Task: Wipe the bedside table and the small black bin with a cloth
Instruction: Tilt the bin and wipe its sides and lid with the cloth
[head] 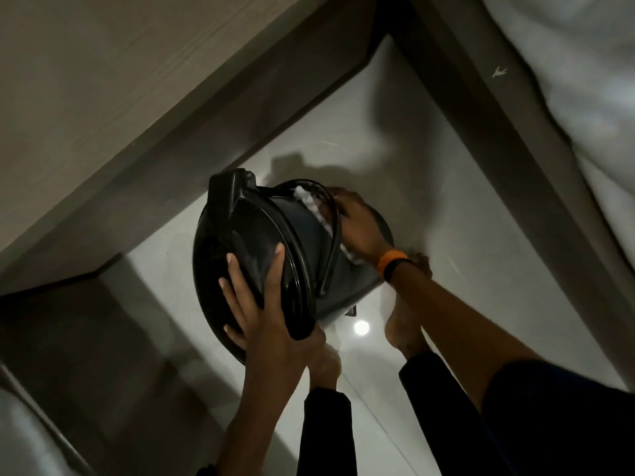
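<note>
The small black bin (302, 235) is tilted on its side above the pale floor, its glossy lid (247, 245) facing me. My left hand (261, 304) grips the lid's rim from below, fingers spread over the lid. My right hand (357, 225) presses a white cloth (321, 214) against the bin's grey side, next to the thin black wire handle (331, 249). Most of the cloth is hidden under that hand. The bedside table (103, 97) shows as a pale wood surface at the upper left.
A dark wooden bed frame (498, 139) runs down the right with white bedding (577, 80) above it. My bare feet (405, 324) stand on the shiny tiled floor (446, 235) just under the bin. An orange and black band (391, 264) is on my right wrist.
</note>
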Available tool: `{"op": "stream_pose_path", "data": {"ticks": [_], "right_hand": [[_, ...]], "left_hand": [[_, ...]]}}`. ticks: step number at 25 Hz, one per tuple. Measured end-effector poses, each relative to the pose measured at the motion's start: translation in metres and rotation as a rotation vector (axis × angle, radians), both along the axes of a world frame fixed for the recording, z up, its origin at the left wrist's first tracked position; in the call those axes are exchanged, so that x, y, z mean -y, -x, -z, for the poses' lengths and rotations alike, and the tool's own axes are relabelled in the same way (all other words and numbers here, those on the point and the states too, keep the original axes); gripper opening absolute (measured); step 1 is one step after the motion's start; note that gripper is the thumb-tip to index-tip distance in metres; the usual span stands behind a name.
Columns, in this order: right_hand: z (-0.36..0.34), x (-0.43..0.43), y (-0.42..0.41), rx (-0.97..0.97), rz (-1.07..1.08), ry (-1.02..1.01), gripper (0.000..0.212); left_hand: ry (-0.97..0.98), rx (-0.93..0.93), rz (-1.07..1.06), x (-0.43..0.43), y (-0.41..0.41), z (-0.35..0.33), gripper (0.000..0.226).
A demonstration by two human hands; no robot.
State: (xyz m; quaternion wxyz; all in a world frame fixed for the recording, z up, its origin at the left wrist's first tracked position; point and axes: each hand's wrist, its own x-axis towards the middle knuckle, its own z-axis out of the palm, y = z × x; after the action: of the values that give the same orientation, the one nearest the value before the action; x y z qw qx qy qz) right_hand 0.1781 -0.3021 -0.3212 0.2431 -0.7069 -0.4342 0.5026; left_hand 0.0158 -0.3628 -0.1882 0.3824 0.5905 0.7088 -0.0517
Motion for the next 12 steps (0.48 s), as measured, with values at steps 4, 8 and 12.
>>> {"op": "stream_pose_path", "data": {"ticks": [4, 8, 12], "right_hand": [[0.041, 0.002, -0.033, -0.047, 0.194, 0.366, 0.046], [0.029, 0.025, -0.039, -0.178, 0.382, 0.462, 0.047], [0.001, 0.056, -0.036, -0.171, 0.545, 0.420, 0.048]], "left_hand": [[0.022, 0.020, 0.135, -0.019, -0.011, -0.001, 0.124], [0.036, 0.006, 0.239, -0.027, -0.035, -0.004, 0.119], [0.087, 0.032, 0.093, -0.038, -0.036, -0.006, 0.122]]}}
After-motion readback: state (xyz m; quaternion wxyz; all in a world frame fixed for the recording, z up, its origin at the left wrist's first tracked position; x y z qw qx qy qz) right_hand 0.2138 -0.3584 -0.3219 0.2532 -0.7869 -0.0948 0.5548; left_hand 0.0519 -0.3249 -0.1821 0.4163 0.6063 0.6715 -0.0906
